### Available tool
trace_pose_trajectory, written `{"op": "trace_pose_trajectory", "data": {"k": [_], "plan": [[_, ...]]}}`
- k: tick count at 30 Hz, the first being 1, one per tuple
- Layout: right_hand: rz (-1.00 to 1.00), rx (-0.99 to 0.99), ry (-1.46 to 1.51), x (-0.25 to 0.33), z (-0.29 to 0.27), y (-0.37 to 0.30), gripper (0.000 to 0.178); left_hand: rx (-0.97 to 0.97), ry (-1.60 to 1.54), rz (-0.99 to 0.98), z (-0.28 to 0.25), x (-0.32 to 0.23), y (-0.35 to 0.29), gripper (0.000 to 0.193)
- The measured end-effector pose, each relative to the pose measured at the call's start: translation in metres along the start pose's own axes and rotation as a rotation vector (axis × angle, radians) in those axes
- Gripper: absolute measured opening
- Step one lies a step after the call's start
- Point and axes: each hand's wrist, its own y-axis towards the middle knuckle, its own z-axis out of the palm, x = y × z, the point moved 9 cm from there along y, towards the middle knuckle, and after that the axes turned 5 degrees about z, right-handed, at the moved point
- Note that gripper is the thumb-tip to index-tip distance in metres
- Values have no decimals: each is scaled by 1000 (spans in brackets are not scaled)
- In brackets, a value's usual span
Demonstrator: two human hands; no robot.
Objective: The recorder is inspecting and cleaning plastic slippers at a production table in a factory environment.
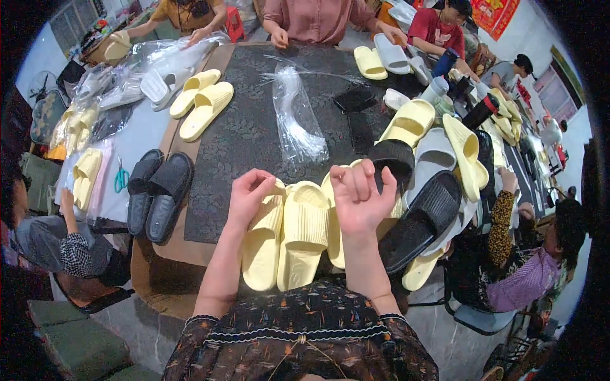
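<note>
My left hand (251, 195) is closed in a pinch beside the top end of a pale yellow slipper (262, 244). Whatever its fingertips may hold is too small to make out. A second yellow slipper (304, 244) lies against the first at the table's near edge. To its right, my right hand (362, 198) is raised with its thumb apart and fingers loosely curled, and nothing shows in it. Behind that hand and wrist, another yellow slipper (335, 249) is partly hidden. Farther off on the dark mat lies a bundle of thin clear plastic strands (297, 120) in a clear bag.
Black slippers (422, 222) and grey and yellow ones pile up at right. Dark slippers (166, 197), yellow slippers (206, 108) and green-handled scissors (121, 176) lie left. A black-and-red bottle (481, 111) stands far right. Co-workers sit around the tables; one in pink (318, 22) is opposite.
</note>
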Motion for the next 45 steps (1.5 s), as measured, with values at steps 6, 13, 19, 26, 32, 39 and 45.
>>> {"op": "trace_pose_trajectory", "data": {"k": [6, 13, 19, 26, 32, 39, 45], "plan": [[2, -17, -11, -4, -13, 4, 27, -4, -2, 11, -2, 4, 1, 10], [21, -29, 22, -6, -20, 5, 25, 1, 30, 24, -2, 5, 3, 10], [42, -115, -39, -9, -24, -2, 25, -44, -16, 9, -3, -3, 2, 11], [227, 174, -722, -21, -45, -67, 22, -79, -163, 75, -8, -1, -1, 9], [518, 220, -1896, -41, -62, -111, 29, -217, -204, 82, -24, -1, -5, 12], [363, 201, -2130, -63, -56, -103, 40, -289, -271, 90, -26, -15, -20, 11], [220, 160, -2309, -71, -71, -78, 42, -308, -266, 38, -27, -15, -42, 11]]}}
